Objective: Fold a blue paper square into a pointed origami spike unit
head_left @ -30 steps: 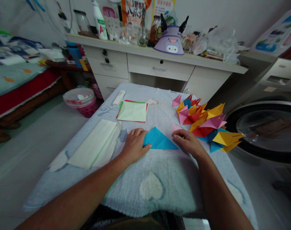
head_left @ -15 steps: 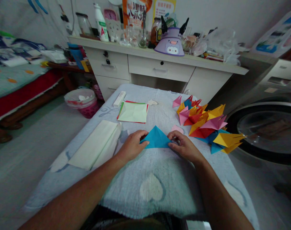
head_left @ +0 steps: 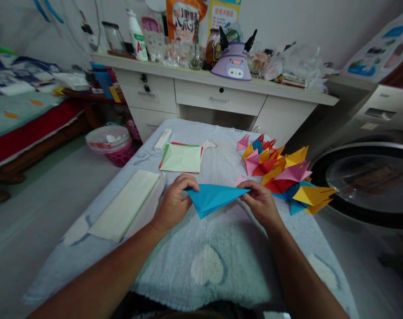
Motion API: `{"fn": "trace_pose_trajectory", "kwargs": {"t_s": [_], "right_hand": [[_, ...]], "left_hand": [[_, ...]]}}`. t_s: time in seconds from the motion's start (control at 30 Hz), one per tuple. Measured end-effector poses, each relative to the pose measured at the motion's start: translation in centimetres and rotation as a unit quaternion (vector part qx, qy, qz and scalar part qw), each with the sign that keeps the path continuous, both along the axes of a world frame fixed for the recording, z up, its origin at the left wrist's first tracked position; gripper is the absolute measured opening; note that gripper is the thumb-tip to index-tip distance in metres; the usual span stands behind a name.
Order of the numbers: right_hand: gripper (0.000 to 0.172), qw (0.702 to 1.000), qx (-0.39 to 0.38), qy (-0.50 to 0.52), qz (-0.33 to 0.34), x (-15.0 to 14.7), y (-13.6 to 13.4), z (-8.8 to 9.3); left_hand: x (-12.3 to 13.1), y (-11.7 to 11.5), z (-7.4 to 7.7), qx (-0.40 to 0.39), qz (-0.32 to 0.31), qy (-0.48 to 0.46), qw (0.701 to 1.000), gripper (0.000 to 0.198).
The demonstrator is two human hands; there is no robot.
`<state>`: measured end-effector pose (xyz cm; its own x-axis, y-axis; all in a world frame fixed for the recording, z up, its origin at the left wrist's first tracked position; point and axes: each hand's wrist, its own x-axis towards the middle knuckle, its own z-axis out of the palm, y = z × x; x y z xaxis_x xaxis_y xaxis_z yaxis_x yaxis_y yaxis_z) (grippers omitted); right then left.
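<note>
A folded blue paper triangle (head_left: 212,198) is lifted off the towel-covered table (head_left: 208,248), held at both ends. My left hand (head_left: 173,201) pinches its left corner with curled fingers. My right hand (head_left: 261,201) pinches its right tip. Just right of my right hand lies a pile of folded paper shapes (head_left: 281,170) in yellow, pink, red and blue. A small pink paper piece (head_left: 240,179) shows behind the blue triangle.
A stack of square coloured sheets (head_left: 182,158) and a white tube (head_left: 163,139) lie further back on the table. A long pale folded paper (head_left: 126,204) lies at the left. A cluttered white desk (head_left: 218,88), a pink bin (head_left: 111,141) and a washing machine (head_left: 367,177) surround the table.
The blue triangle lay flat under both hands; both hands gripped its ends and raised it off the towel, tilting it so its point hangs down.
</note>
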<state>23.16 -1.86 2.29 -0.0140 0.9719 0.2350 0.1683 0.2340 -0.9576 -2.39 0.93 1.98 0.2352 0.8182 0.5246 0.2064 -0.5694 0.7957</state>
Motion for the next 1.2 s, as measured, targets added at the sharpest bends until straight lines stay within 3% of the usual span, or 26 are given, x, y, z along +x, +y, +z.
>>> {"fn": "trace_pose_trajectory", "kwargs": {"t_s": [0.17, 0.33, 0.53, 0.87, 1.2], "right_hand": [[0.011, 0.999, -0.014, 0.047, 0.006, 0.09, -0.30, -0.12], [0.015, 0.984, -0.098, 0.145, 0.038, 0.05, -0.47, 0.04], [0.042, 0.961, -0.193, 0.188, 0.057, -0.05, -0.43, 0.19], [0.038, 0.955, -0.223, 0.180, 0.074, 0.11, -0.63, 0.64], [0.035, 0.967, -0.205, 0.140, 0.060, 0.23, -0.44, 0.26]], "left_hand": [[-0.28, -0.17, -0.32, 0.010, 0.022, 0.016, 1.000, 0.020], [-0.41, -0.37, -0.35, 0.024, 0.042, 0.020, 0.999, 0.023], [-0.48, -0.61, 0.24, 0.080, 0.061, 0.038, 0.994, 0.032], [-0.69, -0.63, 0.31, 0.102, 0.078, 0.064, 0.990, 0.027], [-0.53, -0.49, 0.18, 0.107, 0.113, 0.117, 0.981, 0.024]]}}
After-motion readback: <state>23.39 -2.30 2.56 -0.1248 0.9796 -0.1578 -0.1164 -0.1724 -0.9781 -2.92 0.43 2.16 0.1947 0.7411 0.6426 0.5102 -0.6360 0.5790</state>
